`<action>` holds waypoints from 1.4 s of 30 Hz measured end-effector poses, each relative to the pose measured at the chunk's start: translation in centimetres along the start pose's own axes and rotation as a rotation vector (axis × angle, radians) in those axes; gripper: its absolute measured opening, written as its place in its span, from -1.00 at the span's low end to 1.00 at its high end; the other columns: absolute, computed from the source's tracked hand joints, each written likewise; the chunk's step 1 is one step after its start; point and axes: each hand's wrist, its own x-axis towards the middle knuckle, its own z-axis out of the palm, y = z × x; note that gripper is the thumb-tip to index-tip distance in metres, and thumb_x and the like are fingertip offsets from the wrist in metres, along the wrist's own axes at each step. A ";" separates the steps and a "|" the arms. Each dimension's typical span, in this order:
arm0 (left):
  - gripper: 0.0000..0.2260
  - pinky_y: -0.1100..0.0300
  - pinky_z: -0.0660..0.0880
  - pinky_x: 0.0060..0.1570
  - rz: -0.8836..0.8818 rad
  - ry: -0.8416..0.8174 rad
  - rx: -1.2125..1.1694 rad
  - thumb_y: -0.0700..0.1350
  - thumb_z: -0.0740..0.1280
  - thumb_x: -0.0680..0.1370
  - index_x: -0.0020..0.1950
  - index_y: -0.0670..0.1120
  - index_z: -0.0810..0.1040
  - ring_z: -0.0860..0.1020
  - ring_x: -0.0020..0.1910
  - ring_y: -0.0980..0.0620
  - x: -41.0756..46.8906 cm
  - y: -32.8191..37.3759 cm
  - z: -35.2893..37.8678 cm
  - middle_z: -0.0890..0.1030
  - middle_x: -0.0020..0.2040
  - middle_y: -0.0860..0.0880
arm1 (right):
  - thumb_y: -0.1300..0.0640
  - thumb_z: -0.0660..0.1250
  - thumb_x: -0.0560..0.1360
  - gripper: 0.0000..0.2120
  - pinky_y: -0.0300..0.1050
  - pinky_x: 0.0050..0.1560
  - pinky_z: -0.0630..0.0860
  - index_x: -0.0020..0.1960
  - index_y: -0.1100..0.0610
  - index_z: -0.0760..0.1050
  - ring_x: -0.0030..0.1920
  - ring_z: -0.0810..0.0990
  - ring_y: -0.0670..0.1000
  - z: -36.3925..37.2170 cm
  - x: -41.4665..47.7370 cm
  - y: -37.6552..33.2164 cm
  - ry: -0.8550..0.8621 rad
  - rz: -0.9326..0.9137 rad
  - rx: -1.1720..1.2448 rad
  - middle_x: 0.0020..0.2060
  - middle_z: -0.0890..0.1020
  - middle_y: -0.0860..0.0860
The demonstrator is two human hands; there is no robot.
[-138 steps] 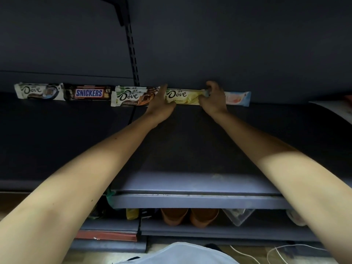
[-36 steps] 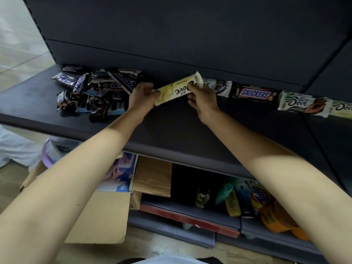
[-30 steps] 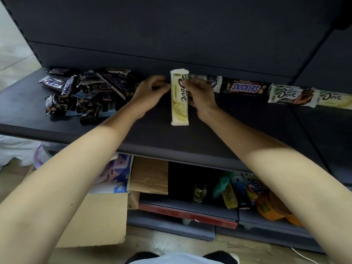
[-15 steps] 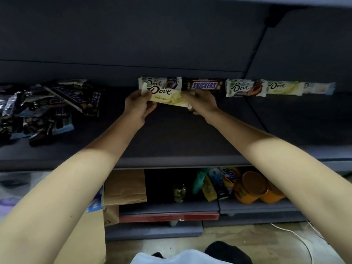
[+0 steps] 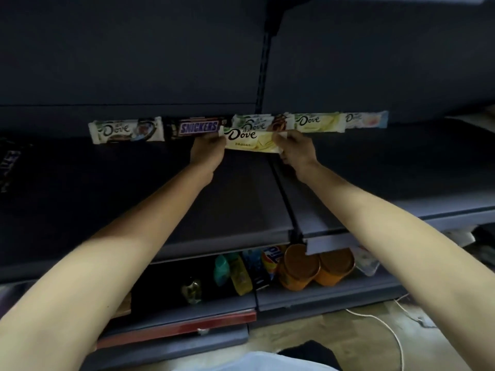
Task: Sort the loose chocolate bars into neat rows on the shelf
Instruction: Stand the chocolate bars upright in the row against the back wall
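A pale yellow Dove bar (image 5: 251,141) is pinched at both ends. Its left end is taken in the grip of the left hand (image 5: 207,149) and its right end in the grip of the right hand (image 5: 296,149), with fingers curled onto the wrapper. The bar is held level and lengthwise, low over the shelf (image 5: 107,196) and just in front of the row laid along the back wall. In the dim light it cannot be told whether it is resting on the shelf.

The step in hand is judged to be the placing of this bar. A matching yellow Dove (image 5: 317,121) is seen in the row at 2 o'clock from the held bar, so a short carry to the right is called for. The bar would then be squared up with its long edge parallel to the row before the ends are let go.

"Dove" is read in dark script on the held bar. The same script is read on the white bar (image 5: 126,130) at 10 o'clock, on the brown-and-white bar (image 5: 257,123) at 12 o'clock, and on the matching yellow one. "SNICKERS" is read in white block letters on blue on the dark bar (image 5: 198,127) between the two white-wrapped ones. A pale bar with a blue end (image 5: 365,120) closes the row at 2 o'clock.
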 end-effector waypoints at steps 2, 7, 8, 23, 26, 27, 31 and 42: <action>-0.82 0.20 0.37 -0.08 -0.006 -0.012 0.000 -0.14 0.19 0.57 0.08 -0.06 0.56 0.53 0.05 -0.06 -0.2 0.5 3.3 0.58 0.09 -0.11 | 0.02 0.32 0.50 -0.83 -0.21 -0.34 0.45 -0.21 0.06 0.45 -0.39 0.45 -0.07 -2.9 1.8 0.7 0.022 -0.008 -0.015 -0.38 0.49 0.00; -0.80 0.20 0.41 -0.02 0.035 -0.118 0.037 -0.18 0.15 0.57 0.03 -0.03 0.56 0.50 0.03 0.00 -0.3 1.4 10.2 0.57 0.01 -0.04 | 0.03 0.31 0.51 -0.66 -0.13 -0.09 0.57 0.24 0.14 0.47 -0.33 0.49 -0.10 -8.8 6.4 2.2 0.031 0.008 -0.018 -0.08 0.56 0.04; -0.80 0.20 0.41 -0.02 0.029 -0.118 0.036 -0.18 0.15 0.57 0.00 -0.02 0.56 0.49 -0.01 0.03 -0.1 1.6 11.4 0.57 -0.01 -0.03 | 0.05 0.31 0.52 -0.66 -0.12 -0.07 0.58 0.25 0.14 0.46 -0.33 0.49 -0.10 -9.8 7.1 2.4 0.030 0.008 -0.023 -0.09 0.56 0.05; -0.77 -0.02 0.44 0.24 -0.023 -0.070 0.180 -0.13 0.08 0.62 -0.05 -0.06 0.53 0.51 0.16 -0.08 1.2 4.2 19.1 0.55 0.15 -0.09 | 0.20 0.28 0.53 -0.74 -0.03 0.12 0.56 0.20 0.22 0.47 -0.28 0.54 -0.07 -14.9 12.4 4.5 -0.073 0.024 -0.023 -0.30 0.53 0.01; -0.73 0.00 0.44 0.24 -0.037 -0.041 0.143 -0.11 0.06 0.63 0.14 -0.12 0.52 0.51 0.16 -0.06 1.3 4.3 19.6 0.53 0.18 -0.09 | 0.20 0.28 0.52 -0.80 0.02 0.15 0.54 0.13 0.23 0.50 -0.17 0.57 0.00 -15.0 12.7 4.5 -0.101 0.014 -0.027 -0.31 0.53 0.00; -0.71 0.01 0.45 0.23 -0.042 -0.029 0.139 -0.09 0.05 0.63 0.21 -0.12 0.49 0.51 0.16 -0.06 1.3 4.3 19.7 0.53 0.20 -0.09 | 0.21 0.28 0.51 -0.82 0.03 0.16 0.54 0.10 0.21 0.50 -0.15 0.58 0.02 -15.0 12.8 4.4 -0.110 0.007 -0.027 -0.30 0.53 0.00; -0.65 0.04 0.44 0.24 -0.071 -0.008 0.132 0.00 0.03 0.63 0.30 -0.11 0.44 0.49 0.19 -0.04 1.3 4.5 20.2 0.52 0.24 -0.09 | 0.19 0.28 0.49 -0.92 0.03 0.17 0.53 -0.01 0.10 0.44 -0.10 0.59 0.02 -15.1 13.1 4.5 -0.119 -0.011 -0.048 -0.29 0.56 -0.01; -0.73 0.11 0.46 0.17 -0.054 -0.033 0.163 -0.18 0.11 0.56 0.22 -0.14 0.47 0.47 0.09 0.00 1.1 4.2 20.3 0.50 0.16 -0.06 | 0.08 0.26 0.47 -0.72 -0.05 0.22 0.47 0.17 0.09 0.43 0.16 0.55 0.10 -14.6 13.0 4.8 -0.089 -0.019 -0.138 0.10 0.59 0.10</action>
